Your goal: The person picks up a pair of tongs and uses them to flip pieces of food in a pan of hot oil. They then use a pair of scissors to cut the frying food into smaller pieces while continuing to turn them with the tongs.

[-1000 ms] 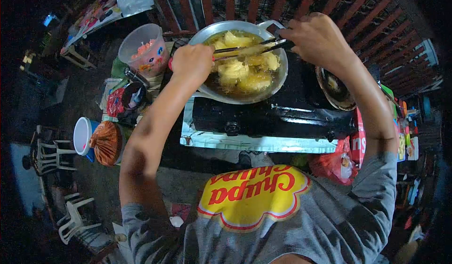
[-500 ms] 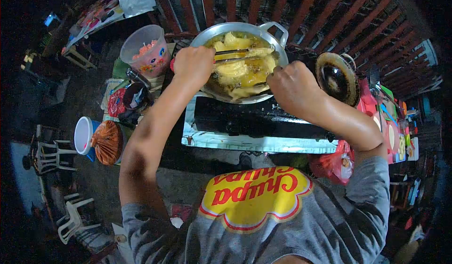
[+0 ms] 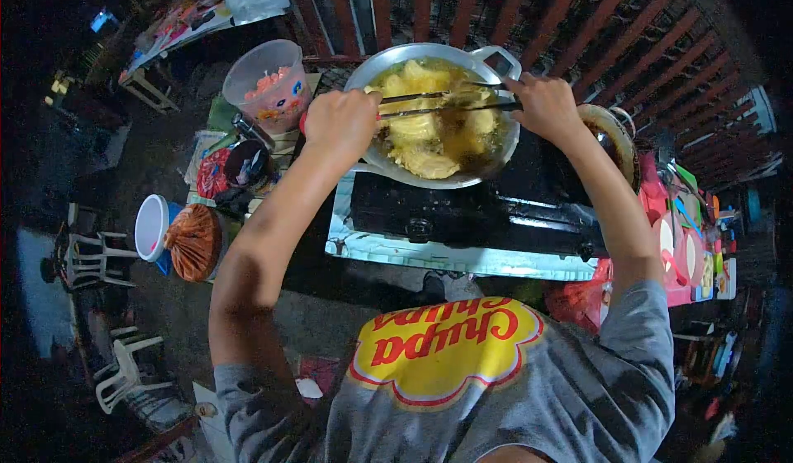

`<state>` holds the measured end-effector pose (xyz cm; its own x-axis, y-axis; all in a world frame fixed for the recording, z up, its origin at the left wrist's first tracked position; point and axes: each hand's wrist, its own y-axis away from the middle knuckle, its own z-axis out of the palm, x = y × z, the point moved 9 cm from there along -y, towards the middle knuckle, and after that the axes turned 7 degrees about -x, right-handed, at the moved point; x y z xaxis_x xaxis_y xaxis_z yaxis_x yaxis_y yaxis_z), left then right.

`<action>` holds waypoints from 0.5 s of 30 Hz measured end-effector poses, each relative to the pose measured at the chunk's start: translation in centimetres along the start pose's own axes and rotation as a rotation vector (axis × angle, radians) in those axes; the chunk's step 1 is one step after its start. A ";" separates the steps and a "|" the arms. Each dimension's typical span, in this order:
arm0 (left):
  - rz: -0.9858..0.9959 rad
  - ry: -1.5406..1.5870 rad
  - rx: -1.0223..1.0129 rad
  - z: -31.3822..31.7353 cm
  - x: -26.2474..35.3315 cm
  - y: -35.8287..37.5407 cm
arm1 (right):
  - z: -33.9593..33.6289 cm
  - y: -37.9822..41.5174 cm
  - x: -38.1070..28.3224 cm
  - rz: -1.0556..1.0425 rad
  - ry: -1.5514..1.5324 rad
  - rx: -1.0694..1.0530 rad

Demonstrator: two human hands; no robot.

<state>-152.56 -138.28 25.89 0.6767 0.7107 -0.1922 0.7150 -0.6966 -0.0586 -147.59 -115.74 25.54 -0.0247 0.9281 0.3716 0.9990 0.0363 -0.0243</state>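
My left hand (image 3: 340,124) is closed around a pair of tongs (image 3: 413,112) with a red end, its dark arms stretched to the right over the pan. A wide metal pan (image 3: 362,164) holds bubbling oil and several yellow battered pieces (image 3: 423,162). Between the tool ends, at the pan's right side, is another battered piece (image 3: 471,96). Closed at the right rim, my right hand (image 3: 545,109) grips a thin dark utensil (image 3: 502,86), whose kind is hard to make out. The tips of the two tools overlap there.
The pan sits on a black stove (image 3: 471,215). Left of it stand a clear bucket (image 3: 268,116) with pinkish contents and an orange-brown bag (image 3: 194,244). A dark wok (image 3: 615,145) is at right, beside a pink surface with utensils. Red slats (image 3: 462,17) rise behind.
My right hand has lifted from the pan's lower right up to its right rim, bringing its utensil to the tongs' tips. My left hand keeps hold of the tongs. The view has shifted slightly.
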 end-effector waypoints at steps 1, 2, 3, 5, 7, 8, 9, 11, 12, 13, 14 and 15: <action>-0.007 0.026 0.016 0.1 -0.3 0.2 | 0.1 -0.4 -0.2 -0.028 -0.004 0.021; -0.015 0.052 0.033 0.2 -0.7 0.4 | 0.2 -0.7 0.3 -0.028 -0.006 0.022; -0.016 0.050 0.031 -0.4 -0.8 0.9 | 0.3 -0.9 0.7 -0.064 -0.042 -0.001; -0.086 0.104 -0.005 -2.1 -1.7 2.4 | 0.1 -1.2 1.6 -0.103 -0.078 -0.025; -0.100 0.087 -0.015 -2.0 -2.6 3.4 | -0.6 -1.1 3.7 -0.043 -0.132 -0.028; -0.115 0.072 -0.020 -1.9 -3.2 3.9 | -0.7 -1.3 4.6 -0.016 -0.125 -0.060; -0.136 0.082 -0.058 -1.5 -3.9 4.4 | -0.9 -1.5 5.7 -0.001 -0.215 -0.053; -0.161 0.057 -0.073 -1.2 -4.5 5.4 | -1.2 -1.1 7.4 0.041 -0.242 -0.060; -0.187 0.032 -0.088 -1.1 -4.9 5.8 | -1.9 -0.9 8.2 0.081 -0.270 -0.067; -0.226 0.014 -0.143 -0.6 -5.4 6.0 | -2.7 -0.3 8.4 0.096 -0.314 -0.102; -0.228 0.016 -0.148 -0.4 -5.7 6.3 | -3.7 0.4 8.4 0.092 -0.314 -0.106; -0.260 0.059 -0.192 0.2 -6.2 6.7 | -5.1 1.3 7.9 0.044 -0.303 -0.072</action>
<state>-152.04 -147.40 26.50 0.4719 0.8708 -0.1381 0.8816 -0.4636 0.0887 -146.26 -110.21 33.17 0.0196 0.9968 0.0776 0.9991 -0.0224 0.0354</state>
